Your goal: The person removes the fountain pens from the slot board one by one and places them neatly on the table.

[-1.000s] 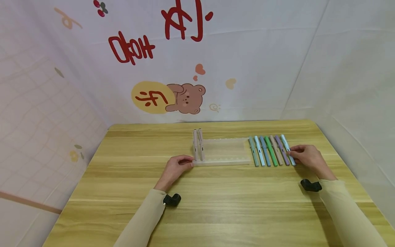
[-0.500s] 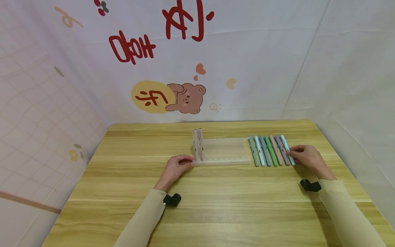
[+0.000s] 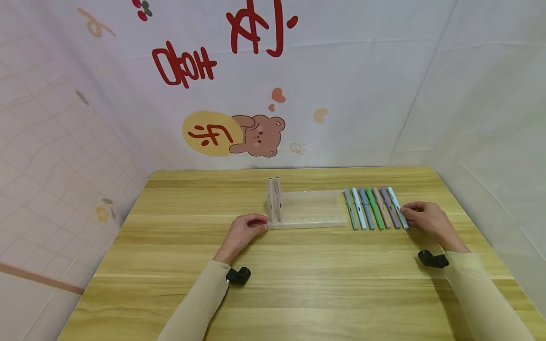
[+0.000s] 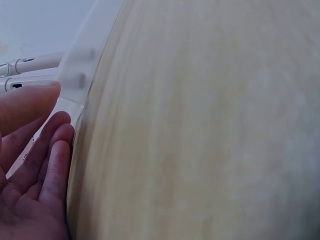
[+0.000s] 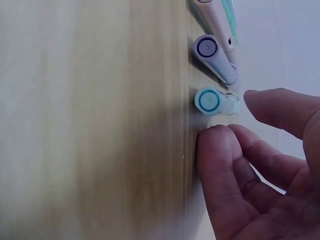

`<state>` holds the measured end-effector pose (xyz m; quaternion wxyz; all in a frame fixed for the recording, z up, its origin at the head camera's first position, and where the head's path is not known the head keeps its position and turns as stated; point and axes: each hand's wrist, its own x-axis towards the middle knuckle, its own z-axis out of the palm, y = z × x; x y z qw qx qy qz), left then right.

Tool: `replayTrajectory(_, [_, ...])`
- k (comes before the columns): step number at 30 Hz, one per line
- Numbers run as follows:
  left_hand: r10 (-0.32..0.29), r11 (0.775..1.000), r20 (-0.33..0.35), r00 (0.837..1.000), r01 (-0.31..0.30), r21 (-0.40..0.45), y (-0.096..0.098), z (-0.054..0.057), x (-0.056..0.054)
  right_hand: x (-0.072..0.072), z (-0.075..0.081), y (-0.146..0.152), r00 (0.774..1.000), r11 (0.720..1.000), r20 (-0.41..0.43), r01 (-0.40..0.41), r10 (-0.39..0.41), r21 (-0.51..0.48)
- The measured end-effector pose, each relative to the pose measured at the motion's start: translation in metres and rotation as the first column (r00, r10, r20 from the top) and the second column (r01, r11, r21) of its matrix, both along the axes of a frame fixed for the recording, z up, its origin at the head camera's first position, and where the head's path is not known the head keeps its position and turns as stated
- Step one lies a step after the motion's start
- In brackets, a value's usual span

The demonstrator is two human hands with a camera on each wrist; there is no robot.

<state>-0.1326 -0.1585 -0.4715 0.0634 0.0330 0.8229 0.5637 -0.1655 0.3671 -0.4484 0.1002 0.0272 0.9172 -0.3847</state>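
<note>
My left hand (image 3: 243, 235) rests at the left end of a clear plastic pen rack (image 3: 313, 224), its thumb and fingertips right at the corner. Two pale pink pens lean side by side in the rack's left end, and their lower ends show beyond the thumb (image 4: 35, 102) in the left wrist view. At the right, my right hand (image 3: 426, 220) is beside a light blue pen (image 3: 397, 206), the last of a row. In the right wrist view the thumb (image 5: 280, 107) and fingers (image 5: 217, 155) stand apart around that pen's end (image 5: 208, 101).
Left of the light blue pen lie a purple pen (image 3: 390, 208), a brown pen (image 3: 381, 208), a green pen (image 3: 374, 208) and several blue-toned ones, side by side on the wooden table (image 3: 324, 284). A printed white cloth (image 3: 354, 85) rises behind the table's far edge.
My right hand has shifted slightly to the right, its fingertips drawing back a little from the light blue pen. The left hand and the rack stay in place.
</note>
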Motion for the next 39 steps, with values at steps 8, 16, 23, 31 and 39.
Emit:
replayTrajectory(8, [-0.004,1.0,-0.004,1.0,0.004,0.0,-0.001,-0.001,0.0,0.014,0.008,0.001,0.998,0.997,-0.058,0.027,-0.023,0.07])
replayTrajectory(16, [-0.013,1.0,-0.011,1.0,0.013,-0.01,-0.003,-0.001,-0.001,0.025,0.022,-0.022,0.976,0.998,-0.209,0.061,-0.06,-0.001])
replayTrajectory(23, [-0.016,1.0,-0.01,1.0,0.016,-0.009,-0.003,-0.001,0.0,0.032,0.033,-0.056,0.927,0.991,-0.355,0.086,-0.118,-0.103])
replayTrajectory(31, [-0.017,1.0,-0.011,1.0,0.017,-0.012,-0.002,-0.001,0.0,0.039,0.038,-0.099,0.886,0.978,-0.45,0.021,-0.113,-0.205])
replayTrajectory(39, [-0.015,1.0,-0.012,1.0,0.014,-0.014,-0.002,-0.002,0.001,0.044,0.039,-0.132,0.895,0.975,-0.443,-0.047,-0.056,-0.217])
